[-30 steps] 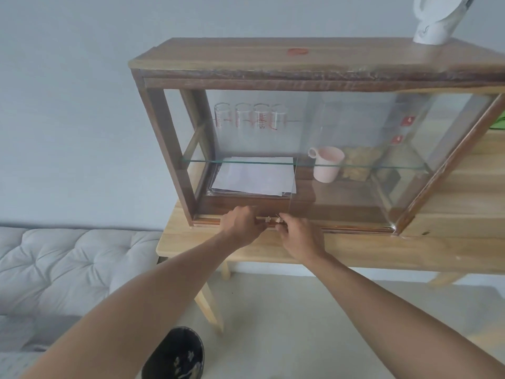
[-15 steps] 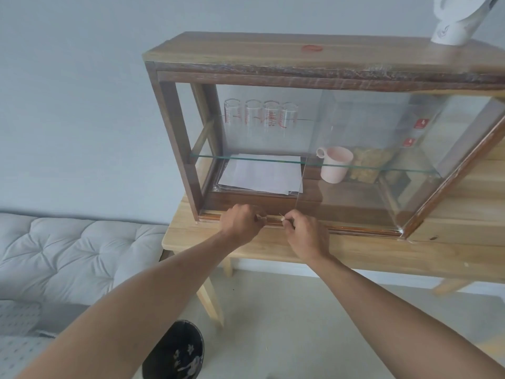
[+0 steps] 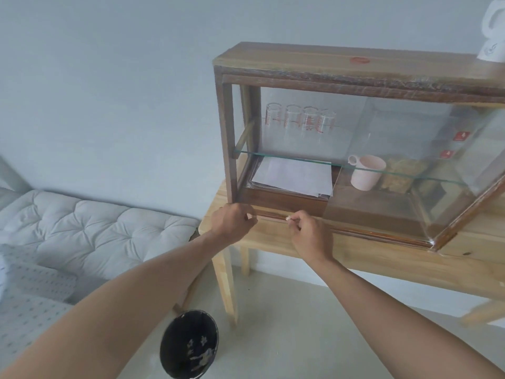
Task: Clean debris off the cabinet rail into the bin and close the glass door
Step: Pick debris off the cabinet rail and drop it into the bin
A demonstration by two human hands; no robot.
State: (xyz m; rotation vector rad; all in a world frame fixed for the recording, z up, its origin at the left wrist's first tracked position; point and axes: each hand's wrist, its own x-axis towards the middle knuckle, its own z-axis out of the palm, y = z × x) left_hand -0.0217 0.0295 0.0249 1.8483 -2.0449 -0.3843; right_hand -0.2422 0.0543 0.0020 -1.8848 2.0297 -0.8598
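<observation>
Dark wooden cabinet rail [image 3: 276, 215], frame centre: right hand [image 3: 308, 232] pinches pale debris [image 3: 288, 218]; left hand [image 3: 232, 221] curled closed, contents indiscernible. Round black bin [image 3: 188, 343], bottom centre, holds pale scraps. Glass door [image 3: 404, 165] open.

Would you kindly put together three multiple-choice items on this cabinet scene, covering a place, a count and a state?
1. Where is the bin?
A. On the cabinet top
B. On the floor below the left forearm
C. Inside the cabinet

2. How many clear measuring glasses stand on the glass shelf?
A. Two
B. Four
C. Six

3. What state is the sliding glass door in?
A. Slid right, left side open
B. Fully shut
C. Removed

Answers:
1 B, the black bin sits on the floor beside the table leg.
2 B, four stand in a row.
3 A, its edge stops near mid-cabinet, leaving the papers uncovered.
</observation>
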